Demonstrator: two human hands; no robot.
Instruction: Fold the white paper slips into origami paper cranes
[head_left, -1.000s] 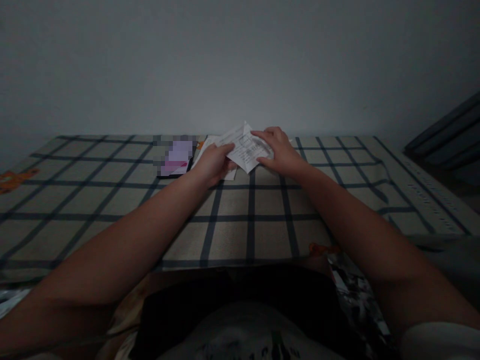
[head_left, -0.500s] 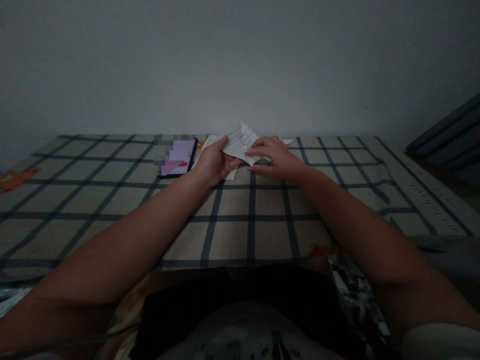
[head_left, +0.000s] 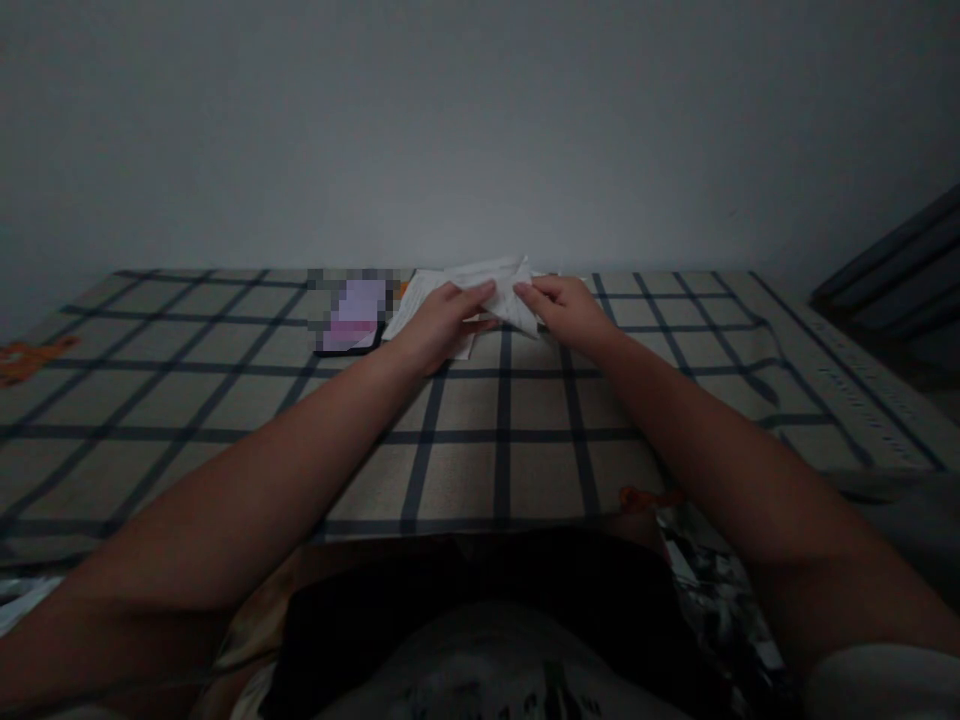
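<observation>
Between my two hands is a folded sheet of paper [head_left: 511, 304], white with faint lines or print, held a little above the table. My left hand [head_left: 444, 318] pinches its left part, thumb on top and fingers underneath. At the right edge, my right hand [head_left: 564, 308] grips the paper between thumb and fingers. More white paper [head_left: 415, 297] lies on the cloth below and to the left, partly covered by my left hand. A phone [head_left: 358, 312] with a lit, partly pixelated screen lies left of the papers.
A checked tablecloth [head_left: 480, 470] with dark blue lines covers the table, which meets a plain grey wall [head_left: 480, 130] at the back. An orange printed figure [head_left: 34, 358] shows on the cloth at far left. Dark slanted fabric [head_left: 900, 270] is at the right.
The paper has been turned and now looks narrower, its tip shifted right. My left thumb has moved right along it, and my right fingers have closed on its right edge.
</observation>
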